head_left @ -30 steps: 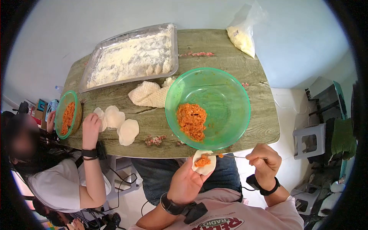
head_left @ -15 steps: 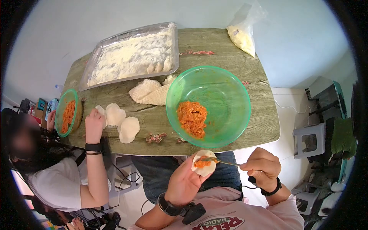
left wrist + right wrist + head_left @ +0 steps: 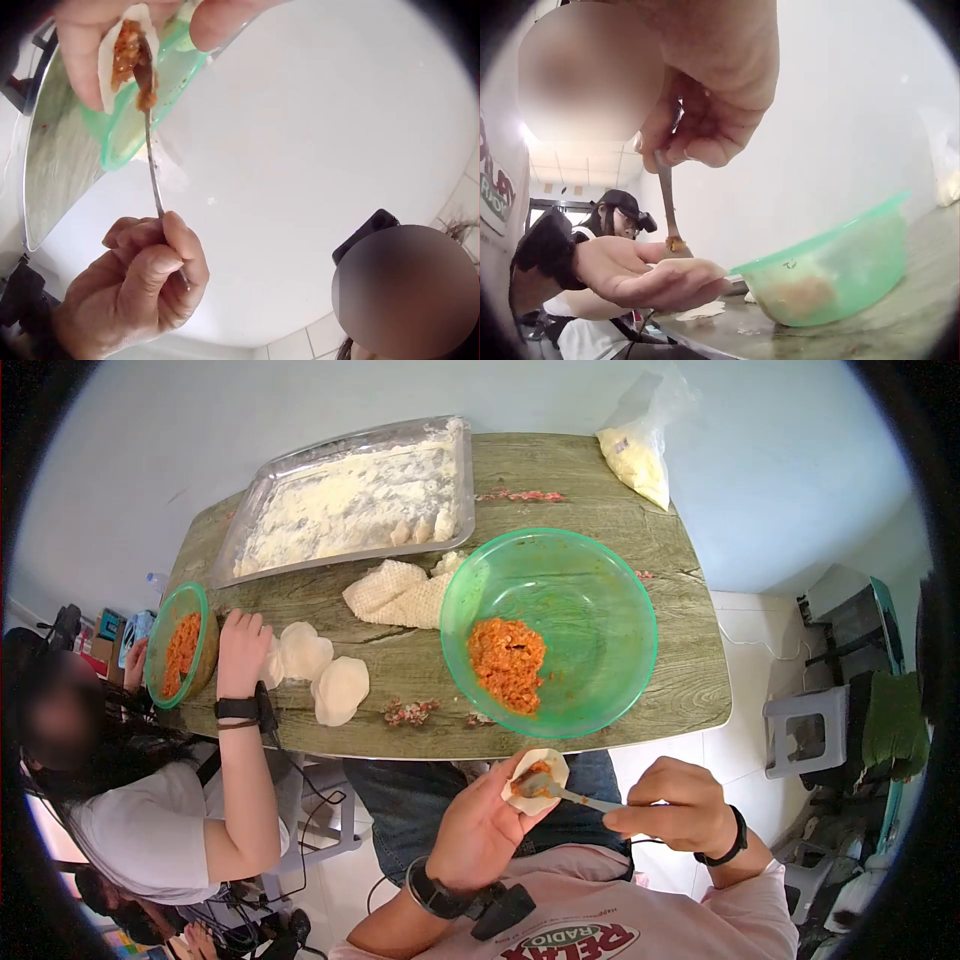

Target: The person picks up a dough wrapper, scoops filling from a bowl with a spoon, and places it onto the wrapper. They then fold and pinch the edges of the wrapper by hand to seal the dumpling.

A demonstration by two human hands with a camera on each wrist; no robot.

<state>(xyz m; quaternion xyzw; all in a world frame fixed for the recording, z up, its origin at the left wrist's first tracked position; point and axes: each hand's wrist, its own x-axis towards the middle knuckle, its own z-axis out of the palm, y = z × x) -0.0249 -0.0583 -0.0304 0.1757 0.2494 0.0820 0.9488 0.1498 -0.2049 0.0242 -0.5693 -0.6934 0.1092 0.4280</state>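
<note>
While the left hand (image 3: 480, 825) cups 1 wrapper (image 3: 553, 770) just below the large green bowl (image 3: 600, 610), the right hand (image 3: 670, 805), grip pinching the spoon (image 3: 580, 798), loads filling; folding apparently not yet done.

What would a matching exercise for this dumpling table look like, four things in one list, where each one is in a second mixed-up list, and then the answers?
Things
1. spoon
2. dumpling wrapper
3. green bowl
4. metal tray

Places
A. cupped in the left hand
B. on the far side of the table
C. pinched in the right hand
D. at the table's near edge, with orange filling inside

Pairs: 1-C, 2-A, 3-D, 4-B
</note>
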